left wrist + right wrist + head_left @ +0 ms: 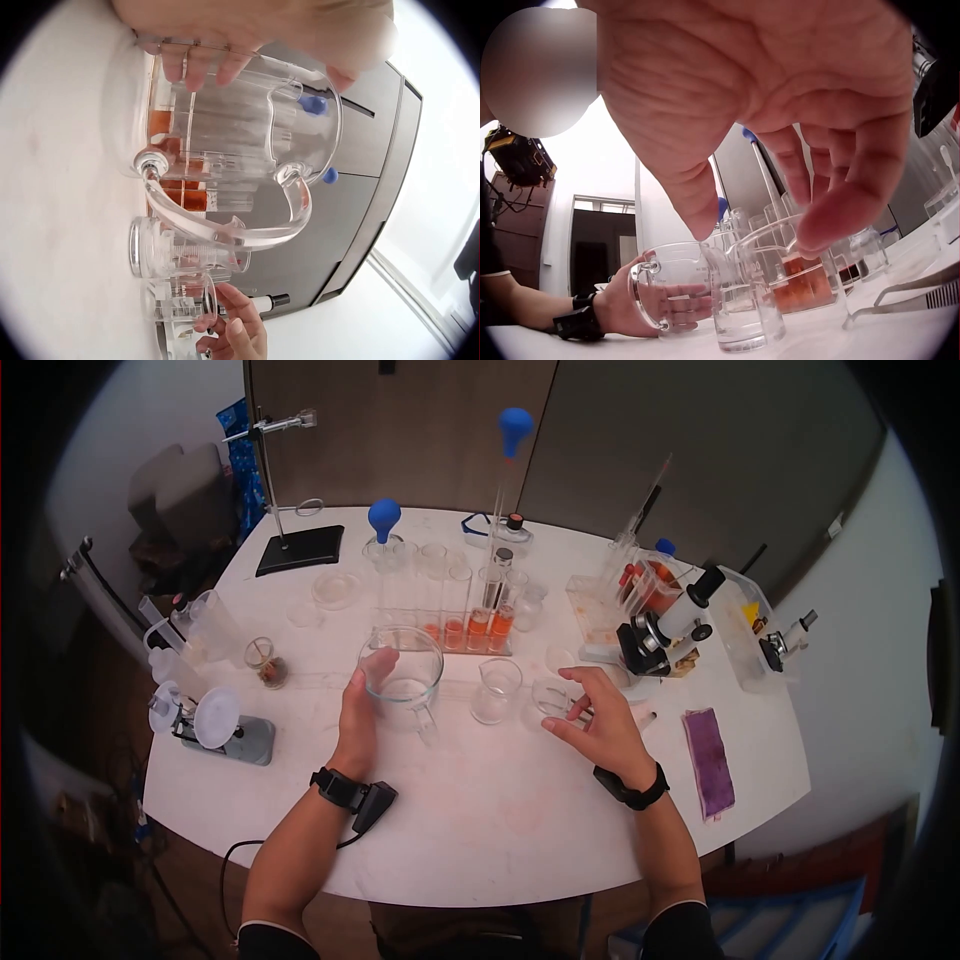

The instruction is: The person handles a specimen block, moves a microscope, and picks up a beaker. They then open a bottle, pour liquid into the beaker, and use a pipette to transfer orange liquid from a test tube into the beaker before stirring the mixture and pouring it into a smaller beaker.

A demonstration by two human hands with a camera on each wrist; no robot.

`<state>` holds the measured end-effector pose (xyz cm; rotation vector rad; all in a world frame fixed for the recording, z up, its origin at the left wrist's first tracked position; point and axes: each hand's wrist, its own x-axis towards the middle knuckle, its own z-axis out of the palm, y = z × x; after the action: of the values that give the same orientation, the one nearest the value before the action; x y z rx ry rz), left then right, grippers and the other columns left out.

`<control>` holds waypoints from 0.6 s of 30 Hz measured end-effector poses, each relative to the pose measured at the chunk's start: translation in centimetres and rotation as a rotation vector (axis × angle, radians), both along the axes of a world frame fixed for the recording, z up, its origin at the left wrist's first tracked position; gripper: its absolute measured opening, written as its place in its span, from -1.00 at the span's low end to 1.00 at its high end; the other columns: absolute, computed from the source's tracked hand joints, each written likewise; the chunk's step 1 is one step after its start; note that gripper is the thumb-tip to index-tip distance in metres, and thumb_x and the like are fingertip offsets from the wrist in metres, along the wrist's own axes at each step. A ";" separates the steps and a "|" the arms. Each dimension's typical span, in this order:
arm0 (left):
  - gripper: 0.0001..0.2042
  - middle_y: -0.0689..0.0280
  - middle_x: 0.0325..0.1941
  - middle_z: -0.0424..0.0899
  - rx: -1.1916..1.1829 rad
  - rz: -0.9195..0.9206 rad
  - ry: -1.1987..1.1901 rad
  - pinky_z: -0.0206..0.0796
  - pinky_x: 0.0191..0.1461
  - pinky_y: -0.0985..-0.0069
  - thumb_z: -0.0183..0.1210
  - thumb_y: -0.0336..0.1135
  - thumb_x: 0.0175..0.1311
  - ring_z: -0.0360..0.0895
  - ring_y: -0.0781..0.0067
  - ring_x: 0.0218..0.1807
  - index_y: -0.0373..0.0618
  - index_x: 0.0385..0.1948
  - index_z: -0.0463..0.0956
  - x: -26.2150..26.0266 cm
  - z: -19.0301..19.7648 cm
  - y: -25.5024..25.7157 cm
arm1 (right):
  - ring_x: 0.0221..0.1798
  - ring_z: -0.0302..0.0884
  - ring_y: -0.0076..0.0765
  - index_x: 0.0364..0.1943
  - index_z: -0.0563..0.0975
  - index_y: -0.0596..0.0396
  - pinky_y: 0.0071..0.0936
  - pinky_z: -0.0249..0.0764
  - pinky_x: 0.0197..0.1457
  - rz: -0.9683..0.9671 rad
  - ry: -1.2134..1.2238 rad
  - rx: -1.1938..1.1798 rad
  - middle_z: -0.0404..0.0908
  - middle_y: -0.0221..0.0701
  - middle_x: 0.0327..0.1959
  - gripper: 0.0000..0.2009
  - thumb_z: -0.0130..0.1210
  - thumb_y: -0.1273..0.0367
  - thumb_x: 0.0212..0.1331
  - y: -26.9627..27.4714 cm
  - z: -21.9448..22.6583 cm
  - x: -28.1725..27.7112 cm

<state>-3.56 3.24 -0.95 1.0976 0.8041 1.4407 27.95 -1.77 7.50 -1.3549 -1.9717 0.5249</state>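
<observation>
Glass makes up the big cup (416,674), which stands upright on the white table (450,830), with the middle beaker (495,695) and the right beaker (549,698) in a row beside it. The left hand (360,708) lies along the cup's side, fingers long and straight. The right hand (606,726) is well apart from it, thumb and fingers spread near the right beaker's rim; I cannot tell if they touch it. The cup should feel hard and a bit heavy, the beakers light. All are likely slippery and could crack if bumped. The loop handle (427,726) looks best for grabbing the cup. For a beaker, a gentle squeeze around its middle seems safest.
</observation>
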 end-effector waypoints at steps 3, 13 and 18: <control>-0.34 0.12 0.36 0.36 0.020 -0.057 0.000 -0.18 0.56 0.27 -0.24 0.16 0.43 0.18 0.24 0.46 -0.30 0.27 0.30 0.3 0.0 -0.2 | -0.40 0.48 -0.42 0.11 0.43 0.24 -0.52 0.48 -0.30 0.006 -0.019 0.012 0.49 -0.21 0.00 -0.44 0.38 0.31 0.03 0.6 -1.4 0.1; -0.33 0.09 0.35 0.36 0.043 -0.110 0.022 -0.16 0.55 0.26 -0.20 0.15 0.41 0.16 0.20 0.46 -0.31 0.29 0.26 0.0 -0.7 0.0 | -0.45 0.49 -0.46 0.06 0.44 0.23 -0.54 0.45 -0.38 -0.032 0.056 0.019 0.54 -0.25 -0.06 -0.48 0.38 0.34 0.03 2.1 -3.4 -0.8; -0.34 0.10 0.34 0.38 0.060 -0.102 0.038 -0.13 0.54 0.26 -0.18 0.14 0.39 0.20 0.21 0.44 -0.31 0.27 0.29 0.0 -0.6 0.1 | -0.42 0.47 -0.53 0.04 0.45 0.21 -0.57 0.45 -0.37 -0.067 0.094 -0.045 0.56 -0.28 -0.05 -0.47 0.41 0.33 -0.02 2.2 -3.4 -1.1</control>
<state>-3.58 3.35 -1.56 1.1981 0.7251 1.3697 26.90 0.46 4.08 -1.3936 -1.8429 0.5939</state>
